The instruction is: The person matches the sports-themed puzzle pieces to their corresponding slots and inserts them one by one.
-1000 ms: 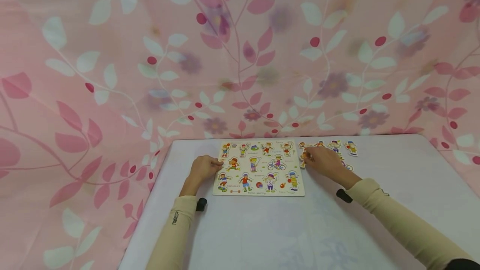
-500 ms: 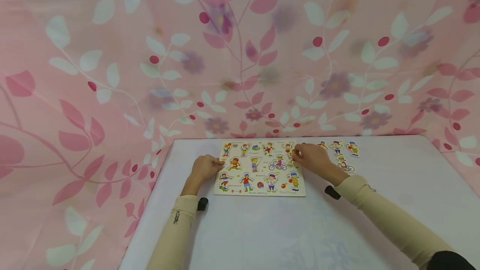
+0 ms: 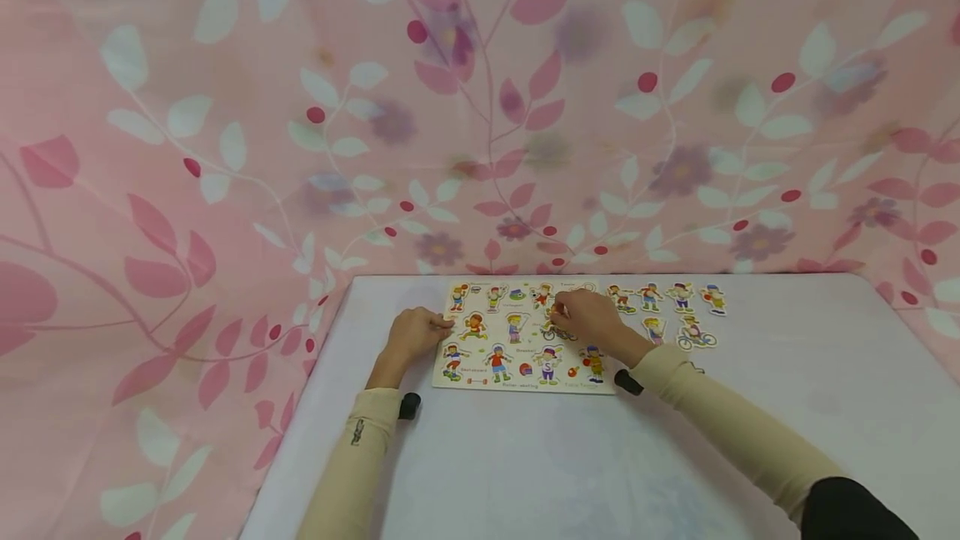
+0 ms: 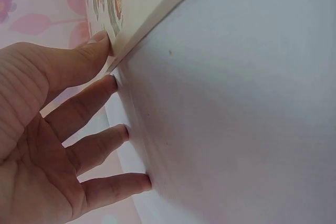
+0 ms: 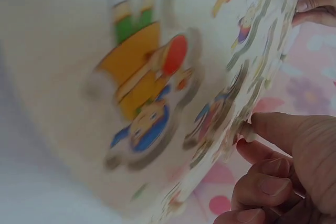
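A cream puzzle board (image 3: 483, 386) printed with children playing sports lies at the back of the table. My left hand (image 3: 417, 330) is at its left edge. In the left wrist view the thumb (image 4: 94, 51) lies on the board's face, the index fingertip is right at its edge, and the other fingertips rest on the white cloth. My right hand (image 3: 591, 319) is over the right half of the board, above the cyclist picture. Its thumb and index finger pinch the small knob of a puzzle piece (image 5: 248, 131), which the hand mostly hides.
Several loose puzzle pieces lie right of the board, among them a cyclist (image 3: 696, 333) and a figure in a blue cap (image 3: 714, 300). A pink floral curtain (image 3: 480, 107) hangs behind the table (image 3: 480, 457).
My right hand has moved left from the loose pieces onto the board with a puzzle piece in its fingers. The left hand stays at the board's left edge.
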Motion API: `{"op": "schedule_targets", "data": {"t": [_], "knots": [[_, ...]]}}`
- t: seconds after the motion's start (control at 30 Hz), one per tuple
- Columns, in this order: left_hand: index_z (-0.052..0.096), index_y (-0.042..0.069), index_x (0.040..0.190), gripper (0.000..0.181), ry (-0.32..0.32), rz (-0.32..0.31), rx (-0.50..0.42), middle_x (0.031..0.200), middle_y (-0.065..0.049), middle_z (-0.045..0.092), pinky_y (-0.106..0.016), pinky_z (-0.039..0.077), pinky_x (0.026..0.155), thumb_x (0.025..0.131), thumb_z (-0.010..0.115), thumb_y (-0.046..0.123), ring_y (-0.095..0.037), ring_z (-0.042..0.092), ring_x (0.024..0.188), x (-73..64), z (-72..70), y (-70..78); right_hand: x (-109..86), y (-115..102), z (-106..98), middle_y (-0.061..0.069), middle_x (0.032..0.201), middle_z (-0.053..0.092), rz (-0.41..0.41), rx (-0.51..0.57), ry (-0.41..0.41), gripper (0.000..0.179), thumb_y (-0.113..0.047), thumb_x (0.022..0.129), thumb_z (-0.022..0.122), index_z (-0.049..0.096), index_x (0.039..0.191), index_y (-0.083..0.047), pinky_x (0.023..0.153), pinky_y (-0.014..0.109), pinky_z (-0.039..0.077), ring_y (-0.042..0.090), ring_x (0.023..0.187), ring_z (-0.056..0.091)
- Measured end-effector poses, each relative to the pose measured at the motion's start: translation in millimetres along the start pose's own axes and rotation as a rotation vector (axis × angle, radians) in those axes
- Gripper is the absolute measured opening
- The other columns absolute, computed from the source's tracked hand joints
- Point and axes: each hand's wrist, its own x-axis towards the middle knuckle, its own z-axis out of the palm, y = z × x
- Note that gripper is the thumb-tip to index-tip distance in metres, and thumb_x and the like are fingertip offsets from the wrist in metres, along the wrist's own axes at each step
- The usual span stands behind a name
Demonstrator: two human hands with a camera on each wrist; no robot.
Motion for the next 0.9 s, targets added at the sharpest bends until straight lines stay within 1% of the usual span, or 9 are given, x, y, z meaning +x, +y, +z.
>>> {"op": "schedule_targets", "data": {"t": [0.13,0.27,0.37,0.53,0.77,0.9], "knots": [[0.081,0.016,0.098,0.014,0.003,0.002,-0.007,0.117,-0.009,0.07,-0.044,0.049,0.094,0.085,0.079,0.021,-0.03,0.063,0.113,0.6,-0.5,1.7,8.5,-11.1,6.4,-0.005,0.066,0.054,-0.019,0.01,0.002,0.016,-0.029,0.093,0.069,0.065,0.086,-0.015,0.045,0.026,0.031,0.012,0.055,0.046],[0.081,0.016,0.097,0.013,0.006,0.001,-0.008,0.116,-0.01,0.071,-0.045,0.049,0.094,0.085,0.079,0.021,-0.03,0.063,0.112,1.0,0.2,3.0,15.8,-23.2,10.7,-0.005,0.072,0.058,-0.022,0.018,0.006,0.016,-0.03,0.093,0.069,0.065,0.086,-0.016,0.045,0.025,0.032,0.012,0.057,0.047],[0.081,0.017,0.097,0.014,0.011,0.001,0.002,0.115,-0.009,0.071,-0.045,0.049,0.093,0.084,0.08,0.022,-0.03,0.064,0.111,1.0,0.6,3.0,20.6,-32.9,14.5,-0.006,0.073,0.059,-0.022,0.016,-0.002,0.017,-0.031,0.094,0.069,0.065,0.085,-0.017,0.045,0.026,0.033,0.011,0.059,0.048],[0.081,0.019,0.097,0.014,0.019,0.003,0.032,0.114,-0.007,0.071,-0.044,0.05,0.091,0.084,0.08,0.024,-0.029,0.065,0.109,1.1,0.7,1.7,29.4,-48.7,21.3,-0.006,0.069,0.057,-0.041,0.029,-0.015,0.019,-0.031,0.095,0.067,0.062,0.081,-0.019,0.047,0.027,0.036,0.012,0.058,0.048],[0.081,0.017,0.097,0.014,0.024,0.017,0.024,0.114,-0.008,0.072,-0.045,0.05,0.091,0.084,0.08,0.022,-0.029,0.065,0.108,0.0,-1.0,1.1,42.4,-64.7,33.4,-0.007,0.069,0.057,-0.1,0.028,0.009,0.02,-0.03,0.095,0.067,0.061,0.08,-0.018,0.049,0.027,0.037,0.01,0.058,0.048],[0.081,0.018,0.098,0.015,0.015,0.003,0.013,0.115,-0.008,0.071,-0.045,0.049,0.092,0.084,0.08,0.022,-0.029,0.064,0.11,0.3,-0.8,1.4,46.8,-73.1,37.9,-0.007,0.069,0.056,-0.1,0.022,-0.009,0.021,-0.031,0.095,0.067,0.061,0.08,-0.018,0.049,0.025,0.037,0.01,0.059,0.048]]}}
